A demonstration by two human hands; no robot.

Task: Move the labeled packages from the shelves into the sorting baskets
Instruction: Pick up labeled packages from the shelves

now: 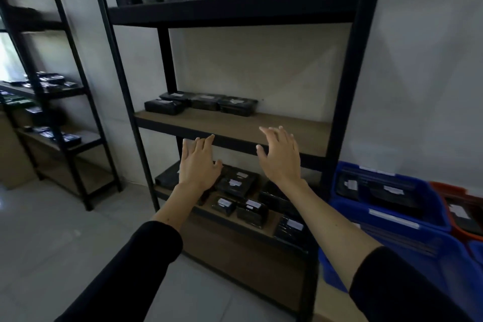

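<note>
Both hands reach empty toward the shelf packages

The left hand (200,162) and right hand (281,155) hover released – fingers spread – before the lower-shelf packages (236,185); best grasp 1 per hand, label up, then swing right to the blue basket (392,219).

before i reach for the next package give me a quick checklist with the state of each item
1. Left hand free: ok, fingers straight, holding nothing.
2. Right hand free: ok, fingers spread, holding nothing.
3. Black wrapped packages with white labels left on the lower wooden shelf: ok, several lie there.
4. Row of black packages on the middle wooden shelf: ok, at the back left.
5. Blue plastic sorting basket beside the rack: ok, on the right, already holding labelled packages.
6. Label text readable: cannot tell, too blurred.
</note>
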